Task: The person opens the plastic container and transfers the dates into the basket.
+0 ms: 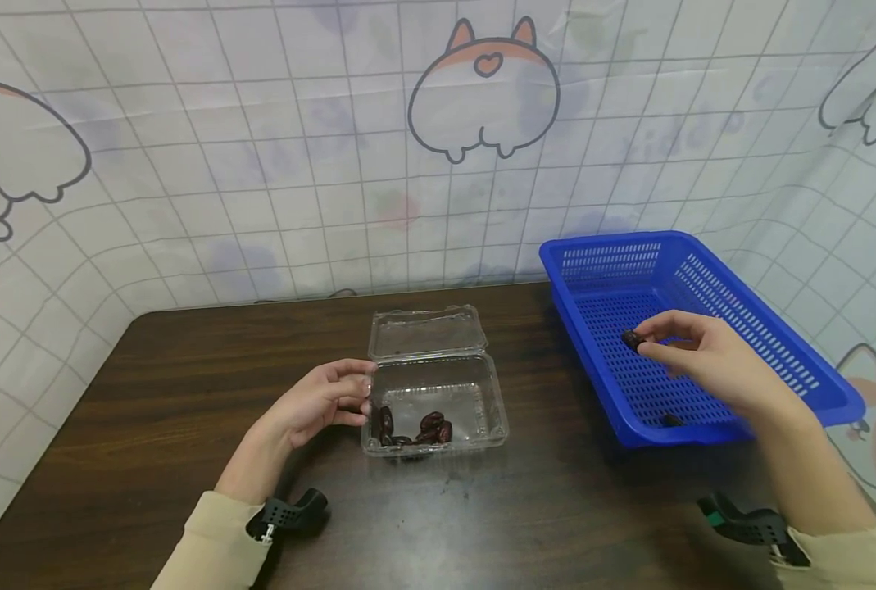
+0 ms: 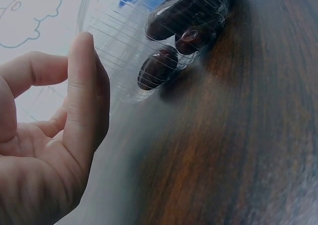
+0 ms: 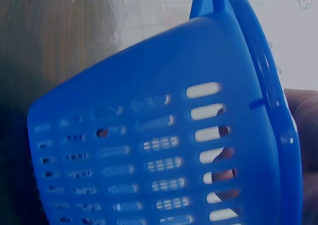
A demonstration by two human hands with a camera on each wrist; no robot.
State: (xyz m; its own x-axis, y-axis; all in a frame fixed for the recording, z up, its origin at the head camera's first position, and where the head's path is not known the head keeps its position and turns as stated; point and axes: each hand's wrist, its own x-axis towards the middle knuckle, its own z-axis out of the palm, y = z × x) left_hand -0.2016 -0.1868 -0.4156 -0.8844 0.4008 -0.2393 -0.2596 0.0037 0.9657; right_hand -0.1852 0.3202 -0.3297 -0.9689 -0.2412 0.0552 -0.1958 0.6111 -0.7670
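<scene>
My right hand pinches a dark brown date between thumb and fingertips, above the inside of a blue plastic basket. Another dark date lies on the basket floor near its front wall. To the left, a clear plastic clamshell box stands with its lid folded back. Several dates lie along its front and left side. My left hand rests its fingertips against the box's left wall. In the right wrist view, the basket wall hides most of the right hand.
Both containers stand on a dark wooden table. A wall covering with a grid and cartoon animal prints rises behind the table and at its sides. Black straps circle both wrists.
</scene>
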